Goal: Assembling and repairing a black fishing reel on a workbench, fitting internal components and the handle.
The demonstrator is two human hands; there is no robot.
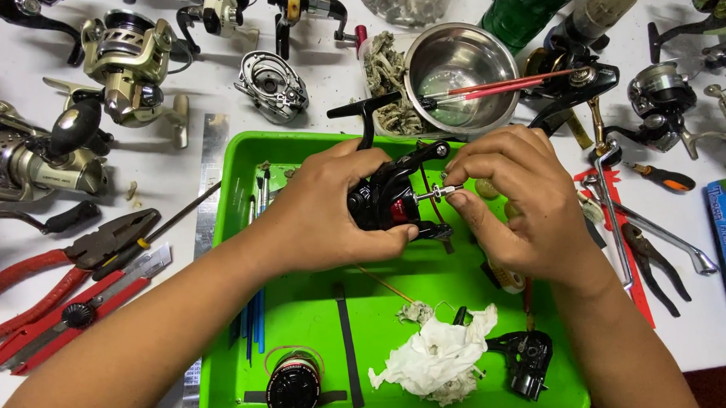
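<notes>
- Green plastic tray (243, 232) takes up the middle of the white workbench (176, 162), and both hands are working right over its top half, around 12 o'clock of the tray.
- Left hand (323, 209) is wrapped around a black spinning reel body (383, 199), fingers curled tight under and over it (a proper clamp grip, not a pinch). The reel's handle arm pokes up toward 12 o'clock, just in front of the steel bowl (459, 72).
- Right hand (524, 206) sits at 3 o'clock of the reel, thumb and forefinger pressed together on the tip of the thin metal shaft (431, 193) sticking out of the reel.
- That shaft is the bit that matters: its long axis runs pretty much 9-to-3, pointing straight out of the left fist toward the right fingertips, so the right hand is the nearer one to its free end.
- White crumpled tissue (441, 354) lies at 6 o'clock of the hands, with a black spool (293, 387) off at 7 and a small black reel part (525, 363) at 5.
- Red pliers (28, 288) lie well apart at 9 o'clock, off the tray.
</notes>
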